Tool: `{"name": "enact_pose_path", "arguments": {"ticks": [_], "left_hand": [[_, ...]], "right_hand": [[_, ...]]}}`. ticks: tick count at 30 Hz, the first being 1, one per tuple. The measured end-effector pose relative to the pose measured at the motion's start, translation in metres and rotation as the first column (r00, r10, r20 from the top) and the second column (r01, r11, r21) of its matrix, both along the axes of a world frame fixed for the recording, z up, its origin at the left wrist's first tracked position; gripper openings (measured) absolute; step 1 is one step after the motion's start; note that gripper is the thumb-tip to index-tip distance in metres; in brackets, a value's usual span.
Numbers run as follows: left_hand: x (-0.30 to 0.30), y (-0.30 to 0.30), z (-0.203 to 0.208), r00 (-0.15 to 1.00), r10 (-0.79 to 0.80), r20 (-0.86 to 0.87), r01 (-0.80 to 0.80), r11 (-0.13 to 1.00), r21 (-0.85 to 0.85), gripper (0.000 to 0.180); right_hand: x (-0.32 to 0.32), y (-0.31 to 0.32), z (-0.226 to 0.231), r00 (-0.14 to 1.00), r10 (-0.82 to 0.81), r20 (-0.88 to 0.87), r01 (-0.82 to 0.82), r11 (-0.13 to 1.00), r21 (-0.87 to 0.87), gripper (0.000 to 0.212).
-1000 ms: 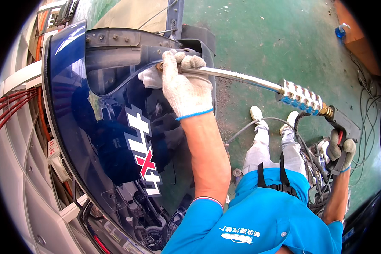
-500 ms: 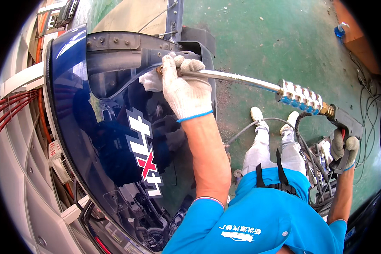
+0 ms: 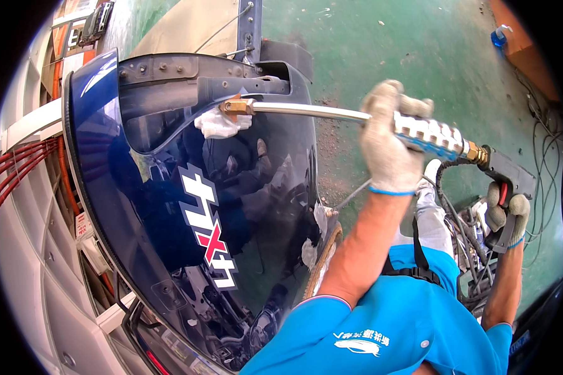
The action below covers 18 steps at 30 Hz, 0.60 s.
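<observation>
Slide-hammer puller [image 3: 281,108] stretched over a glossy blue body panel [image 3: 263,231].
The gloved left hand [image 3: 391,147] wraps the panel-side end of the ribbed silver weight [image 3: 436,137]; the gloved right hand [image 3: 508,211] grips the black pistol handle [image 3: 512,170]. The puller's brass-coloured end fitting [image 3: 236,107] sits at the panel's upper edge, beside a crumpled white cloth [image 3: 219,125]. Cables [image 3: 540,187] lie on the green floor [image 3: 350,50].

Weight [image 3: 435,135] between panel [image 3: 256,212] and handle [image 3: 510,172]
</observation>
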<state>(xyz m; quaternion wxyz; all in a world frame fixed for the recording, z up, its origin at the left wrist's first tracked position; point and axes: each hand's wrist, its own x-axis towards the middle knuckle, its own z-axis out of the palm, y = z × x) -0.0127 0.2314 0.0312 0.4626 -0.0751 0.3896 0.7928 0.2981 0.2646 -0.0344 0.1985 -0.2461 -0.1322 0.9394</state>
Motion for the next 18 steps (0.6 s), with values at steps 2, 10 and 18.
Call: {"name": "enact_pose_path", "arguments": {"ticks": [2, 10, 18], "left_hand": [[-0.045, -0.006, -0.002, 0.994, -0.039, -0.098, 0.045, 0.997, 0.066, 0.018], [0.005, -0.009, -0.009, 0.993, -0.046, -0.106, 0.065, 0.982, 0.177, 0.029], [-0.077, -0.027, 0.002, 0.991, -0.022, -0.134, 0.044, 0.985, 0.164, 0.029]], "right_hand": [[-0.008, -0.001, 0.014, 0.998, -0.046, 0.050, 0.046, 0.999, 0.003, 0.044], [-0.022, -0.002, 0.021, 0.991, -0.097, -0.094, 0.098, 0.995, 0.007, 0.048], [-0.003, -0.006, 0.014, 0.995, -0.096, -0.041, 0.094, 0.994, -0.054, 0.039]]}}
